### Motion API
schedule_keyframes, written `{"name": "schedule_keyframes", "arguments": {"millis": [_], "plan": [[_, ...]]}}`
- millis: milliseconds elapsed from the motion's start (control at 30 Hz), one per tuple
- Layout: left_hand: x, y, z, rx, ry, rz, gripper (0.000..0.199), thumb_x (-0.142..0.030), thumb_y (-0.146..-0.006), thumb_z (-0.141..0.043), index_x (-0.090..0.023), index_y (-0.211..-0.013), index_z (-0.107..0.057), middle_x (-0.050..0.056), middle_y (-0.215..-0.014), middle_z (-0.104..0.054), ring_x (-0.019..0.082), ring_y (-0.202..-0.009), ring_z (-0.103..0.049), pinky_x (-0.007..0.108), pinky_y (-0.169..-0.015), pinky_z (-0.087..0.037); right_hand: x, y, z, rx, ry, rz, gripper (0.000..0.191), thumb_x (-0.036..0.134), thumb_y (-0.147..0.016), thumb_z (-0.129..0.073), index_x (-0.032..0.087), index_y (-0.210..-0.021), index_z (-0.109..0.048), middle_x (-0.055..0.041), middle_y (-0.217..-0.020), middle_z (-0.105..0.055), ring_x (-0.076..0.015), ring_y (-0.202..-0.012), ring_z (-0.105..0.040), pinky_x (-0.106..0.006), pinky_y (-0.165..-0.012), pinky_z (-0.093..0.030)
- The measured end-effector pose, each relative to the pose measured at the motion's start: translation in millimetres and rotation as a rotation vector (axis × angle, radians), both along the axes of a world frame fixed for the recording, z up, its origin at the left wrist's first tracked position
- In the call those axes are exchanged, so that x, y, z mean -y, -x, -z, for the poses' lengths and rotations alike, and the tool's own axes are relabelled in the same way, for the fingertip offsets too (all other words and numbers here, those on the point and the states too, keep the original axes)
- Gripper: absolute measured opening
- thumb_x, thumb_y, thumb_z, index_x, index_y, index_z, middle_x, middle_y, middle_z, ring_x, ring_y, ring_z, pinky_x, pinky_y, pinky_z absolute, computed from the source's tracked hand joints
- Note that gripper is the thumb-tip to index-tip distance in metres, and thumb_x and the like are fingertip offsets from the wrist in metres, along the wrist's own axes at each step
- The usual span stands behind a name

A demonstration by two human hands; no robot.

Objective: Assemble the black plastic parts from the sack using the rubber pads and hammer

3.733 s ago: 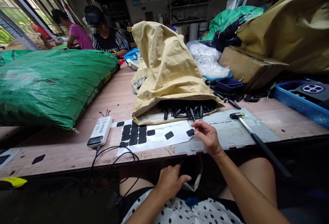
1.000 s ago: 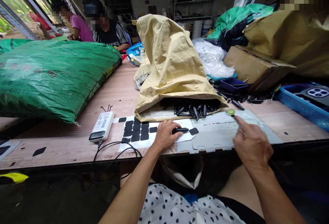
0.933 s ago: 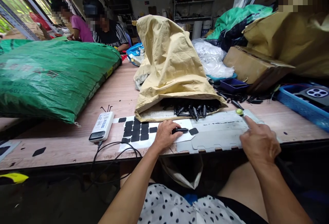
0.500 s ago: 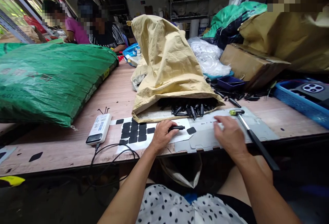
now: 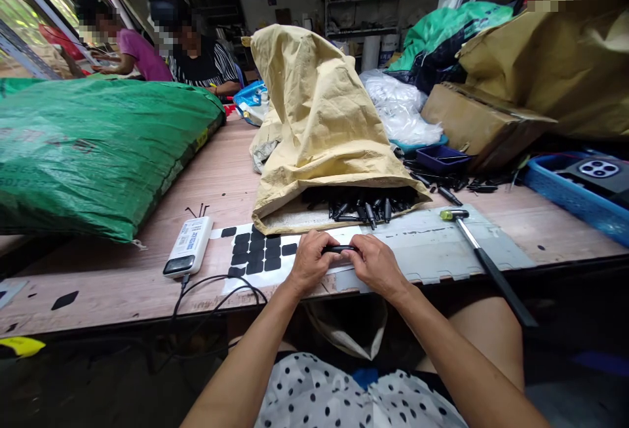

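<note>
Grip of left hand (image 5: 310, 261) and right hand (image 5: 377, 264) holds a black rod (image 5: 339, 249) at both ends over the table (image 5: 219, 169). Hammer (image 5: 493, 273) lies at three o'clock from it, tan sack (image 5: 319, 120) at twelve.

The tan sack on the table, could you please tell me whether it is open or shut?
Open: the tan sack gapes at its near end, showing black parts inside.
</note>
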State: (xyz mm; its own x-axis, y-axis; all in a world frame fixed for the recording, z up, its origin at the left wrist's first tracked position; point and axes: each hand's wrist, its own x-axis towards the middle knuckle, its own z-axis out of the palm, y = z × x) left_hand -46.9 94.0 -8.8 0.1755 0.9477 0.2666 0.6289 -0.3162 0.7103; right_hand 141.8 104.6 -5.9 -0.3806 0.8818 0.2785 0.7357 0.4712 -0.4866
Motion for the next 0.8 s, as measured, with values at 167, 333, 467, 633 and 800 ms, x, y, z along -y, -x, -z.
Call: {"name": "schedule_keyframes", "arguments": {"millis": [167,333,467,633,800], "plan": [[0.2,0.7,2.1,0.009,-0.038,-0.013,0.007,-0.016,-0.082,-0.069,-0.021,-0.087,-0.068,0.001,-0.089,-0.069,0.021,-0.093,-0.058,0.036,-0.088,-0.042,1.4,7.3,4.6,-0.04,-0.006,0.077,0.02,0.026,-0.09,-0.057,0.022,-0.073,-0.05,-0.0031,-0.072,-0.06,-0.0189,-0.074,-0.052,-0.03,-0.069,-0.033],[1.5,0.6,-1.3,-0.001,-0.007,0.024,0.014,-0.026,-0.091,-0.063,-0.023,-0.101,-0.072,0.002,-0.095,-0.072,0.022,-0.095,-0.057,0.036,-0.09,-0.041,-5.0,-5.4,-2.1,-0.162,0.112,-0.051,0.027,0.037,-0.095,-0.057,0.021,-0.073,-0.054,0.0,-0.068,-0.055,-0.0153,-0.066,-0.048,-0.028,-0.065,-0.033],[1.8,0.6,-4.4,-0.004,0.046,0.008,0.021,-0.031,-0.096,-0.055,-0.023,-0.1,-0.074,0.002,-0.094,-0.073,0.021,-0.094,-0.057,0.036,-0.089,-0.041,-7.0,-14.6,-3.1,-0.236,0.127,-0.146,0.024,0.041,-0.09,-0.066,0.021,-0.082,-0.057,0.0018,-0.07,-0.055,-0.0144,-0.067,-0.049,-0.027,-0.066,-0.035],[1.1,0.7,-5.1,-0.047,0.077,0.013,0.025,-0.034,-0.097,-0.052,-0.023,-0.097,-0.074,0.002,-0.092,-0.072,0.021,-0.093,-0.056,0.035,-0.087,-0.039,-4.0,-12.2,3.7,-0.162,0.011,-0.138,0.027,0.041,-0.089,-0.067,0.021,-0.08,-0.052,-0.0003,-0.076,-0.058,-0.0164,-0.074,-0.051,-0.028,-0.071,-0.037],[0.5,1.6,-5.9,-0.114,0.084,0.068,0.03,-0.038,-0.1,-0.048,-0.023,-0.093,-0.073,0.001,-0.087,-0.07,0.02,-0.09,-0.054,0.036,-0.086,-0.036,-4.5,-11.4,5.0,-0.095,-0.038,-0.142,0.03,0.041,-0.093,-0.063,0.021,-0.075,-0.05,-0.001,-0.075,-0.058,-0.0171,-0.075,-0.05,-0.029,-0.07,-0.035]]}}
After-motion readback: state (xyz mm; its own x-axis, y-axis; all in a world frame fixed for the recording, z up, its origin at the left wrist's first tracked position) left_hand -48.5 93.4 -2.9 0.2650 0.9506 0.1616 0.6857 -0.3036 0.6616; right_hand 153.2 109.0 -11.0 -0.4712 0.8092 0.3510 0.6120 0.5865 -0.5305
